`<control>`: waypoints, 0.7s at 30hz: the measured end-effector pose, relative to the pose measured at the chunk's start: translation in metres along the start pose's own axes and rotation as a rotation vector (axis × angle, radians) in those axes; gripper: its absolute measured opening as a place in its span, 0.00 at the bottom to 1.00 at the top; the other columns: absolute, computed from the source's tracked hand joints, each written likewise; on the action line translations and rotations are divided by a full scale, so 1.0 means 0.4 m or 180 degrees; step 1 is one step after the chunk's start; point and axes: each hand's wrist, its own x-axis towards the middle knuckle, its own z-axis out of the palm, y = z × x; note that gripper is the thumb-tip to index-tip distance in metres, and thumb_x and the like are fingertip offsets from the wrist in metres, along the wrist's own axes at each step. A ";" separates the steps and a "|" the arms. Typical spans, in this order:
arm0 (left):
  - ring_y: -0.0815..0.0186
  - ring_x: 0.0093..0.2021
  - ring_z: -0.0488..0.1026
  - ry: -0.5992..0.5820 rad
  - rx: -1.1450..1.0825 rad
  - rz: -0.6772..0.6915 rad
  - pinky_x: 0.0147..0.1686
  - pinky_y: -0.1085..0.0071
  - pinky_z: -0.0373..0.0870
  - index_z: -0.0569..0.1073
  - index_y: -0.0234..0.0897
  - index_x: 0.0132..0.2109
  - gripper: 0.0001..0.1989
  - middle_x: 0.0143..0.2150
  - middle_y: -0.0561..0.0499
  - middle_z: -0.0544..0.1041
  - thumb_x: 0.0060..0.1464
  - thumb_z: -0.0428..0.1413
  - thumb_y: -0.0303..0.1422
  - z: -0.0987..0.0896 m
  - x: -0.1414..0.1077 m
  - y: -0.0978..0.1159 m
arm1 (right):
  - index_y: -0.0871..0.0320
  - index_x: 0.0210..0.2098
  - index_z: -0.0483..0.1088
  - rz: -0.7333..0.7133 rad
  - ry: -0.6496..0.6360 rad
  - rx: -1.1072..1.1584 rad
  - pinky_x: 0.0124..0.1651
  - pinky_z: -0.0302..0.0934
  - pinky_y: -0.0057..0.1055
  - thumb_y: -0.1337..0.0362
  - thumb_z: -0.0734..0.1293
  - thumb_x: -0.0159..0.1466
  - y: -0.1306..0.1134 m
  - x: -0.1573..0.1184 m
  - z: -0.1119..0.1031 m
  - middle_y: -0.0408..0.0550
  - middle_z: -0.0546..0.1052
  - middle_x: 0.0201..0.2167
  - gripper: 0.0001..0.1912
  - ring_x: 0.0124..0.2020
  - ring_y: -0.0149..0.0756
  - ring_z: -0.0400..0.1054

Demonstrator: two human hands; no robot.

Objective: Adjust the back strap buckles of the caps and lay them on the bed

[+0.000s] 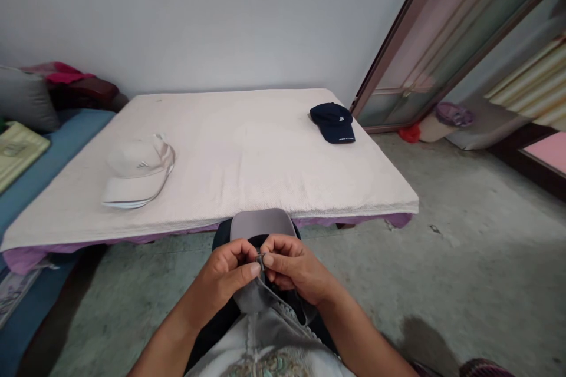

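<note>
A grey baseball cap (262, 222) rests in my lap, its brim pointing away toward the table. Over its back opening, my left hand (227, 271) pinches the small metal buckle (260, 260) of the cap's strap between thumb and fingers. From the other side my right hand (297, 268) grips the strap at the same buckle, fingertips almost touching those of the left. How far the strap runs through the buckle is hidden by my fingers. On the table lie a cream cap (137, 168) at the left and a navy cap (332, 122) at the far right.
A low table (247, 147) with a cream cover stands in front of my knees against the wall. To the left is a blue seat (82, 135) with a grey cushion (26, 97). A sliding door (402, 65) and a bin (442, 121) are at the right.
</note>
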 end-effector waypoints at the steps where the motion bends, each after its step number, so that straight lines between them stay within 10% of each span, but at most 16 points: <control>1: 0.66 0.33 0.67 -0.0013 -0.0047 0.0003 0.35 0.71 0.61 0.69 0.35 0.34 0.08 0.30 0.52 0.71 0.54 0.58 0.36 -0.001 0.001 -0.002 | 0.60 0.29 0.66 0.0000 -0.0023 0.0025 0.14 0.38 0.17 0.57 0.73 0.55 0.000 0.000 0.000 0.37 0.68 0.16 0.15 0.13 0.18 0.49; 21: 0.68 0.31 0.66 0.0107 -0.0436 -0.0059 0.33 0.73 0.59 0.71 0.35 0.33 0.11 0.29 0.53 0.72 0.51 0.61 0.38 -0.010 0.006 -0.015 | 0.61 0.33 0.69 -0.0011 -0.0347 0.0359 0.16 0.40 0.19 0.60 0.71 0.58 0.014 -0.001 -0.020 0.39 0.71 0.19 0.11 0.13 0.18 0.49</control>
